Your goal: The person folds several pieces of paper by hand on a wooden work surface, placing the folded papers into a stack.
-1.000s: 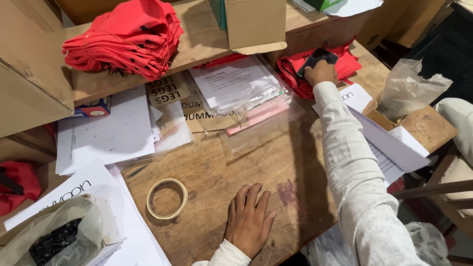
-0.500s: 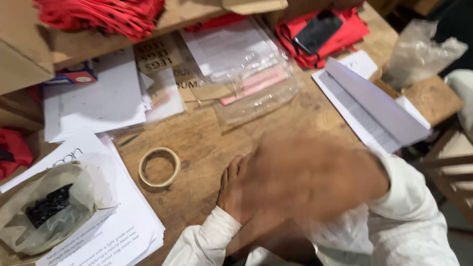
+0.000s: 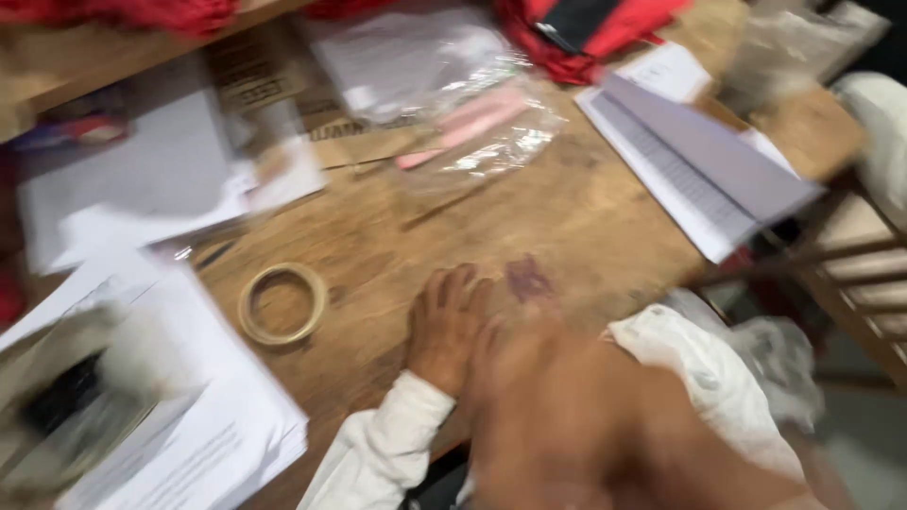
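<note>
1. Far to the left of the left hand's grip, a clear plastic bag (image 3: 57,416) with something dark inside lies on a stack of white printed sheets (image 3: 198,416); both are blurred.
2. Nearer, still left of that grip and apart from it, a roll of tape (image 3: 282,304) lies flat on the wooden worktop (image 3: 586,203).
3. The left hand (image 3: 446,326) rests palm down on the worktop, fingers spread flat; its grip is wide and holds nothing. A white sleeve (image 3: 383,449) covers the wrist.
4. Just right of it, overlapping its edge, the right hand (image 3: 576,416) is a large blur close to the camera. I cannot tell how its grip stands or whether it holds anything.
5. Beyond both grips, clear plastic sleeves (image 3: 453,104) with pink strips lie on the worktop.
6. Up and to the right of the right grip, a folded white paper (image 3: 699,165) lies well apart, with red cloth (image 3: 605,33) and a dark flat object past it.
</note>
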